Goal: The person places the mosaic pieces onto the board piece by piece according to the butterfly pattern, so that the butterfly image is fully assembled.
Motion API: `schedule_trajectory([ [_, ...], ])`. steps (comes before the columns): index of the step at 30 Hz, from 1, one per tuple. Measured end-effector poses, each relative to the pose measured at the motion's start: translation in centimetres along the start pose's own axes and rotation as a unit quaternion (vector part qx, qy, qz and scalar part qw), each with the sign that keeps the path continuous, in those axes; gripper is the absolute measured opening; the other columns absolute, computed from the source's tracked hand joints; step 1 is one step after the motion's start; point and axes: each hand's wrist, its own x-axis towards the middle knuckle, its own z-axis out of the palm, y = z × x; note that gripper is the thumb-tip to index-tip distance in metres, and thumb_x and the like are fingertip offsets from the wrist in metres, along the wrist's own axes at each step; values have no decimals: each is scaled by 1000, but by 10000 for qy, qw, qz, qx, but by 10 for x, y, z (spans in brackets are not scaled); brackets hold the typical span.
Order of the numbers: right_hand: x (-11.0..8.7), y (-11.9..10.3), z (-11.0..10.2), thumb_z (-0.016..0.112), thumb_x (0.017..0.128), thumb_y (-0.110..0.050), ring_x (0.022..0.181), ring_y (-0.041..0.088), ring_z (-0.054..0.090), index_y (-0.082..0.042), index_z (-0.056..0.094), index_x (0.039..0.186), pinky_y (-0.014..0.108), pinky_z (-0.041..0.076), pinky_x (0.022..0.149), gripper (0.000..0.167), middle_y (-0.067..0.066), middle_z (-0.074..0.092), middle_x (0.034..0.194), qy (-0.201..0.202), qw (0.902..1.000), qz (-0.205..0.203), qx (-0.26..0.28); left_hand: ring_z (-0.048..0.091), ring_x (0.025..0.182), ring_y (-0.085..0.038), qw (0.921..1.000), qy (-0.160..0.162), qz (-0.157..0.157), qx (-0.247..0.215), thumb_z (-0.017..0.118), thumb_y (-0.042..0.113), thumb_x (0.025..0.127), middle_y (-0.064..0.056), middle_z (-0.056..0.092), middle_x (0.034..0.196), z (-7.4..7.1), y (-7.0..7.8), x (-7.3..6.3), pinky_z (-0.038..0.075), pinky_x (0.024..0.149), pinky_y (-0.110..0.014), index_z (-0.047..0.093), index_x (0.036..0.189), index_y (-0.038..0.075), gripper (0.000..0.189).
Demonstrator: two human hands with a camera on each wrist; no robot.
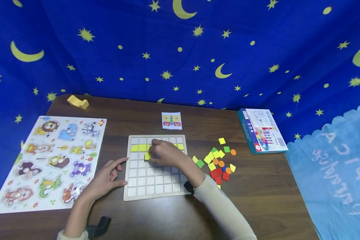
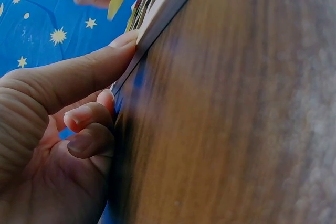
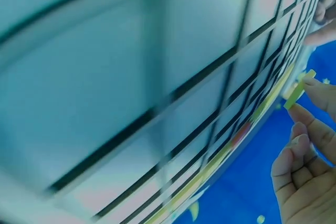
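Observation:
A wooden grid board (image 1: 127, 173) lies on the table, with a row of yellow tiles (image 1: 134, 147) in its second row from the far edge. Over the board, my right hand (image 1: 165, 153) pinches a yellow tile (image 1: 148, 156) between thumb and index finger; the right wrist view shows this tile (image 3: 300, 91) edge-on, clear of the grid. My left hand (image 1: 106, 176) touches the board's left edge with thumb and extended index fingertip. In the left wrist view its other fingers (image 2: 89, 140) are bent beside the board. The right hand hides part of the yellow row.
Loose coloured tiles (image 1: 216, 172) lie scattered right of the board. Behind it is a butterfly pattern card (image 1: 172, 127). An animal puzzle board (image 1: 55, 146) lies left, a yellow curved block (image 1: 78, 102) at the far left corner, and a box (image 1: 262, 131) at the right.

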Motion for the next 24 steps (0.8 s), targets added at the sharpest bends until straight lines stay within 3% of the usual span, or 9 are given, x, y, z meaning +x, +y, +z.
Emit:
schedule_trajectory([
  [8,29,-19,5,72,91,-32,78,6,56,-11,74,109,23,50,76,27,-1,63,101,-183,9995,19,-249,40,65,-8,10000,-8,-15,51,84,16,76,-7,48,103,-1,1,-1,36,61,-25,45,147,7,81],
  [12,40,-26,8,71,91,-29,73,6,52,-12,75,102,23,48,71,20,-2,61,97,-241,9991,65,-329,39,65,-8,9999,3,41,98,84,17,76,-6,48,102,-1,0,-1,36,61,-25,46,146,7,81],
  [16,47,-32,11,68,92,-21,72,7,54,-13,74,99,23,48,68,12,-2,61,95,-320,9978,99,-568,39,65,-7,9999,19,113,90,84,16,76,-6,48,102,-1,0,-1,36,61,-25,46,146,6,81],
  [24,53,-39,14,70,90,-17,79,9,61,-13,73,102,23,52,72,13,-1,64,97,-332,9960,434,-701,39,65,-6,9996,58,269,75,84,16,75,-6,48,101,-1,-1,-1,37,61,-25,46,146,4,81],
])
